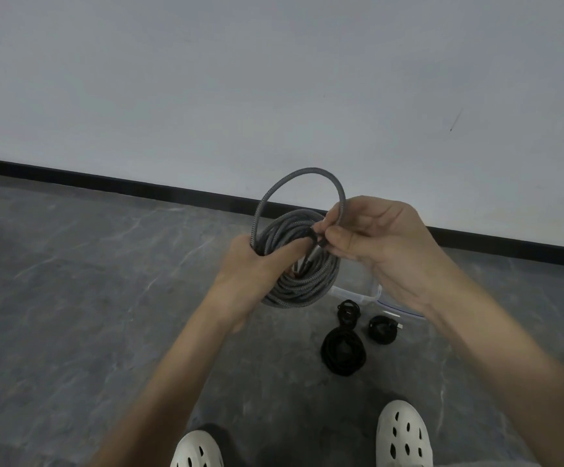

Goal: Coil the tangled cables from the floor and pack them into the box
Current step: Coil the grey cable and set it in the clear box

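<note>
A grey braided cable (302, 281) is wound into a coil of several loops, held up in front of me above the floor. My left hand (253, 267) grips the coil's left side with its fingers through the loops. My right hand (375, 244) pinches the cable's dark end at the coil's top right, with one wide loose loop (294, 173) arching above the coil. On the floor below lie three coiled black cables: a large one (343, 353) and two smaller ones (348, 311) (382, 328). A clear plastic box (371, 296) sits behind them, mostly hidden by my right forearm.
Grey marbled floor (88, 281) spreads to the left. A white wall (274, 79) with a black skirting strip (105, 180) runs behind. My two white perforated clogs (403, 436) (196, 449) stand at the bottom edge.
</note>
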`<state>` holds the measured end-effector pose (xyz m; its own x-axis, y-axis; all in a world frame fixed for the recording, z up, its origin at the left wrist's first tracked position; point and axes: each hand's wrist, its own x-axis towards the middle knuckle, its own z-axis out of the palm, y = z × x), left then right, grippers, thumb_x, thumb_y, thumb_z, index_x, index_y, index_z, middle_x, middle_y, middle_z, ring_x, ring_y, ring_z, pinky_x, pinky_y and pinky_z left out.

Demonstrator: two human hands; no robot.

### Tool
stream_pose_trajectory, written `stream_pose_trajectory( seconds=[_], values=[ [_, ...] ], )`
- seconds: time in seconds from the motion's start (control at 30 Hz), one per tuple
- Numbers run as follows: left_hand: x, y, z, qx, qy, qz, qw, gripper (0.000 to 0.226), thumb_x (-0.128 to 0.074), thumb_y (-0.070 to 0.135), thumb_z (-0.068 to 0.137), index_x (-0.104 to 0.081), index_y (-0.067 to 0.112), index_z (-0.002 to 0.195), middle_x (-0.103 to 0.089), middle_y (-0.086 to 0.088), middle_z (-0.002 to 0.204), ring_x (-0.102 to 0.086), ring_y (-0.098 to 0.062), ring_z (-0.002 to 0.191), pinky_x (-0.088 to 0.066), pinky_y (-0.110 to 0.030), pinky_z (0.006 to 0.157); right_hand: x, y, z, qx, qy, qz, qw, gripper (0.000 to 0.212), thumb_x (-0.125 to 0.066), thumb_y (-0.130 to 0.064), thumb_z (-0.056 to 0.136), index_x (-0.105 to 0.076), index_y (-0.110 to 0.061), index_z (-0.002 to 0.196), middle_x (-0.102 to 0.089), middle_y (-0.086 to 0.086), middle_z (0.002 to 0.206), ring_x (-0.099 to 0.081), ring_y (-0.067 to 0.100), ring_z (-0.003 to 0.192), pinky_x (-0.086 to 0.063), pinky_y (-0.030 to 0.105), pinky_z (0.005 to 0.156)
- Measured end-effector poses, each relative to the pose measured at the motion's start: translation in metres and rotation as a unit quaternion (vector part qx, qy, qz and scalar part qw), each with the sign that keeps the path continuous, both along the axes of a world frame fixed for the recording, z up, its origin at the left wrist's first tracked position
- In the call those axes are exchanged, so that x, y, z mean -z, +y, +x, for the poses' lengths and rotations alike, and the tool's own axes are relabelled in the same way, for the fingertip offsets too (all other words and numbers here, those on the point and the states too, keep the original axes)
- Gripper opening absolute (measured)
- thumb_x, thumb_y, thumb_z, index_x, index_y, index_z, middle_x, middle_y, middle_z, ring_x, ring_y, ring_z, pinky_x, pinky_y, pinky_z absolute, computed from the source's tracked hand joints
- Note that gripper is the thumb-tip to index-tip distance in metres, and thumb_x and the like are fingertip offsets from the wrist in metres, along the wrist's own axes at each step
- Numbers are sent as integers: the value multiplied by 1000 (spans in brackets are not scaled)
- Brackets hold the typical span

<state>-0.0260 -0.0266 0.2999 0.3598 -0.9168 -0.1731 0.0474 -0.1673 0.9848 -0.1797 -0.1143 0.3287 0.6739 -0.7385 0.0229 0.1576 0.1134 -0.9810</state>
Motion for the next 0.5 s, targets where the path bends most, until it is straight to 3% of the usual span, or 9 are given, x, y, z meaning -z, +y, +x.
stream_pose_trajectory(
  seconds=[0.1,0.2,0.3,0.5],
  values=[
    [2,1,2,-5,-14,2,1000,20,-77,28,79,-73,27,59,-63,10,54,-60,-3,51,-45,-15,50,2,-2,1,56,36,-66,996,14,-74,-5,71,-72,-15,80,-73,0,78,-68,13,78,-54,23,76],
    [3,1,4,-1,-26,13,1000,6,-81,30,74,-78,25,72,-73,3,68,-70,-9,64,-51,-18,57,6,-7,0,93,38,-42,994,19,-68,2,82,-72,-17,82,-73,-2,78,-67,11,73,-55,22,71],
    [3,1,5,55,-53,35,996,15,-83,27,73,-78,22,86,-76,3,82,-73,-11,79,-56,-22,69,7,-9,2,126,23,-18,992,21,-64,1,86,-73,-18,86,-74,-3,80,-68,6,78,-53,17,69],
    [-8,9,2,161,-114,2,980,20,-84,19,74,-70,24,89,-73,18,77,-69,4,71,-46,-3,60,9,-24,-3,230,90,-46,968,22,-62,1,89,-71,-18,85,-73,-10,79,-65,3,75,-55,27,74]
  ],
)
